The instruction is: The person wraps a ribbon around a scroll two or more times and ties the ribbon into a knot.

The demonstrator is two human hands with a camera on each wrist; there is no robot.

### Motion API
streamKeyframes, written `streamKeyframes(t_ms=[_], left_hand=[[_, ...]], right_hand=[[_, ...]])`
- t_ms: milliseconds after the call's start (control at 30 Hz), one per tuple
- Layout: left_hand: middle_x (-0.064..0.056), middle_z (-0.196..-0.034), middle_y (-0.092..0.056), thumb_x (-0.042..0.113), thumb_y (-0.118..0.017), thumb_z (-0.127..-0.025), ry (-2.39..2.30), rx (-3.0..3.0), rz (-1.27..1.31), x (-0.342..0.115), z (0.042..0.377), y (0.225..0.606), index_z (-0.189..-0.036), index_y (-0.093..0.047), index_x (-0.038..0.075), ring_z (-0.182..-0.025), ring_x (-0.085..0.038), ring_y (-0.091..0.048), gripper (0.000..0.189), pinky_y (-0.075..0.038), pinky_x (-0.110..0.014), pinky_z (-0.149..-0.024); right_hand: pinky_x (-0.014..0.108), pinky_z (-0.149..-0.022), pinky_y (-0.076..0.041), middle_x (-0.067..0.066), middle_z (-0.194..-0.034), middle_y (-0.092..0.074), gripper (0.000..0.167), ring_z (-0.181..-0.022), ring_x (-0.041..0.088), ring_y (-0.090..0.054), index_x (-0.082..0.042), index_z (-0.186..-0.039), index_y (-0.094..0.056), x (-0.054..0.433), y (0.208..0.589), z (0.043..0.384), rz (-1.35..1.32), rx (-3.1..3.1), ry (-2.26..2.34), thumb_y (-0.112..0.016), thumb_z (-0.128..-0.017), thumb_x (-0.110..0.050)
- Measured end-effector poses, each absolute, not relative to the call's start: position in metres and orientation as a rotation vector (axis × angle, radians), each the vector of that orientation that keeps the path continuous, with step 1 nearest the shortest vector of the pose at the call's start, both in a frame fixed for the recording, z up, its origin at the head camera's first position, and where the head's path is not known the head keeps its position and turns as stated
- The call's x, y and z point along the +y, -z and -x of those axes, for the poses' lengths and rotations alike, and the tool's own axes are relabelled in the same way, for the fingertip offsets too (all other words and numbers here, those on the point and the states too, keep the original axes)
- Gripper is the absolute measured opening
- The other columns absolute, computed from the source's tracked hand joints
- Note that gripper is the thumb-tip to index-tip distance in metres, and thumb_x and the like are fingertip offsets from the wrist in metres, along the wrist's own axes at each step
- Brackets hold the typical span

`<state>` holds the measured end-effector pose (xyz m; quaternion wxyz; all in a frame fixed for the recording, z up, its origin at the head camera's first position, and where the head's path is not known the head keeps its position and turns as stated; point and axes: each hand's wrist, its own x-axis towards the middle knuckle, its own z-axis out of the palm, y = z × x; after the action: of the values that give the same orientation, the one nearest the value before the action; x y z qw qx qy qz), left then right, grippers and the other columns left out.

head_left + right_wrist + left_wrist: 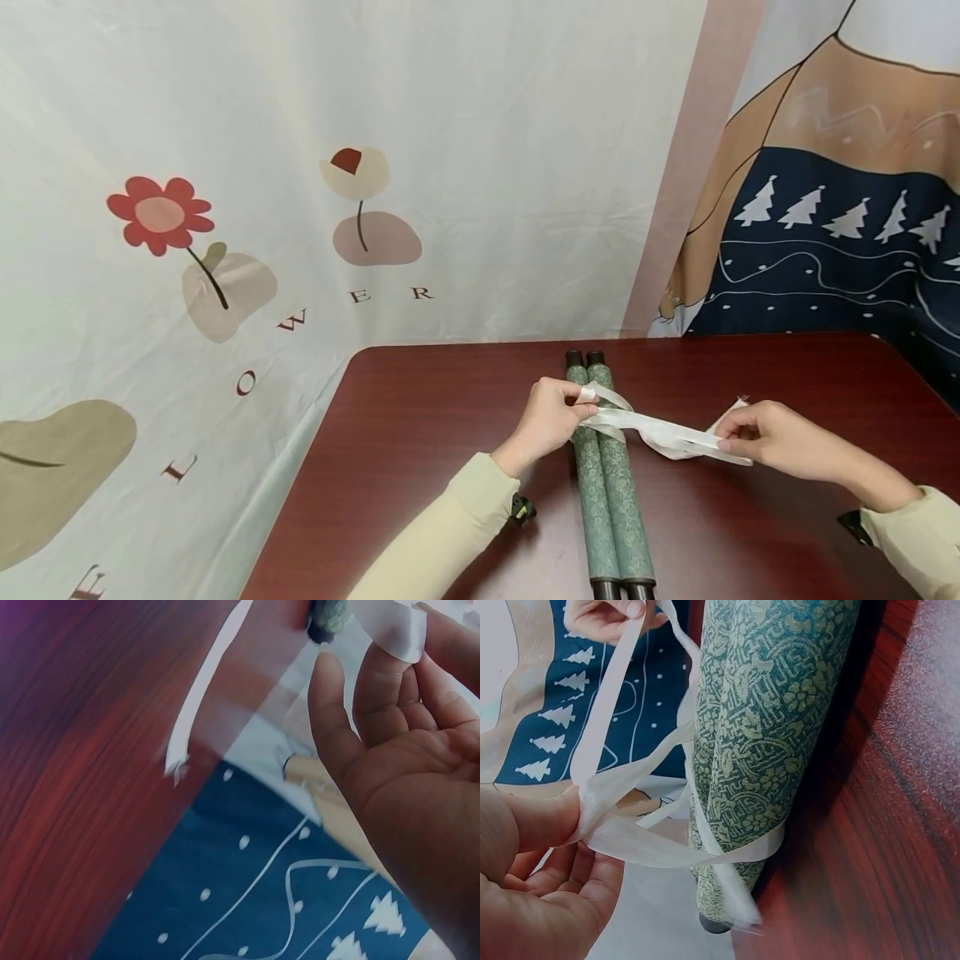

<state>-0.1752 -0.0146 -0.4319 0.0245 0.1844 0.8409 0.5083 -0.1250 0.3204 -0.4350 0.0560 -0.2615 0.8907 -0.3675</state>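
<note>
Two green patterned scrolls with dark end knobs lie side by side on the table. A white ribbon passes round both, nearer their far ends. On the left, my left hand pinches the ribbon between thumb and finger beside the scrolls; loops cross at that pinch in the left wrist view. To the right, my right hand pinches another stretch of ribbon, drawn out sideways above the table. In the right wrist view a frayed ribbon tail shows apart from the fingers of the right hand.
The dark red wooden table has rounded far corners. Behind it hangs a pale cloth printed with flowers and letters. At the right is a printed figure in navy with white trees.
</note>
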Motion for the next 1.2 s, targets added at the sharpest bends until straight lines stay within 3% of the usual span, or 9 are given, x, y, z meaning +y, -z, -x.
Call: streamKeyframes(t_ms=[300,533,767,1200], left_hand=[[-0.006,-0.095,-0.079,0.002,-0.081,-0.09,-1.602,2.566,-0.545,-0.014,0.179,0.427,-0.1,-0.083,-0.001,-0.064,-0.003,-0.045,0.01,-0.036,-0.018,-0.054],[-0.004,-0.092,-0.079,0.001,-0.081,-0.09,-1.626,2.549,-0.542,-0.012,0.182,0.428,-0.1,-0.083,0.0,-0.059,-0.001,-0.046,0.011,-0.038,-0.017,-0.052],[-0.004,-0.08,-0.076,-0.002,-0.083,-0.087,-1.706,2.465,-0.508,-0.009,0.183,0.428,-0.095,-0.083,-0.002,-0.056,-0.002,-0.05,0.008,-0.04,-0.016,-0.051],[-0.012,-0.089,-0.079,-0.006,-0.081,-0.087,-1.781,2.345,-0.446,-0.006,0.186,0.428,-0.098,-0.081,-0.007,-0.068,-0.001,-0.058,0.011,-0.045,-0.016,-0.057]], right_hand=[[0.025,-0.051,-0.037,-0.014,-0.073,-0.057,0.009,-0.062,0.003,-0.047,-0.011,-0.092,-0.074,0.364,0.437,0.112,0.609,2.774,1.071,-0.073,-0.095,-0.002],[0.026,-0.052,-0.038,-0.008,-0.074,-0.059,0.004,-0.06,0.004,-0.046,-0.01,-0.093,-0.074,0.384,0.436,0.105,0.387,2.878,0.925,-0.074,-0.095,-0.006],[0.026,-0.056,-0.039,-0.002,-0.075,-0.059,0.007,-0.063,0.007,-0.045,-0.008,-0.09,-0.073,0.398,0.434,0.108,0.197,2.952,0.76,-0.073,-0.096,-0.005],[0.032,-0.055,-0.041,0.004,-0.077,-0.066,0.004,-0.065,0.018,-0.05,0.002,-0.09,-0.071,0.397,0.437,0.116,0.163,3.03,0.601,-0.074,-0.09,-0.001]])
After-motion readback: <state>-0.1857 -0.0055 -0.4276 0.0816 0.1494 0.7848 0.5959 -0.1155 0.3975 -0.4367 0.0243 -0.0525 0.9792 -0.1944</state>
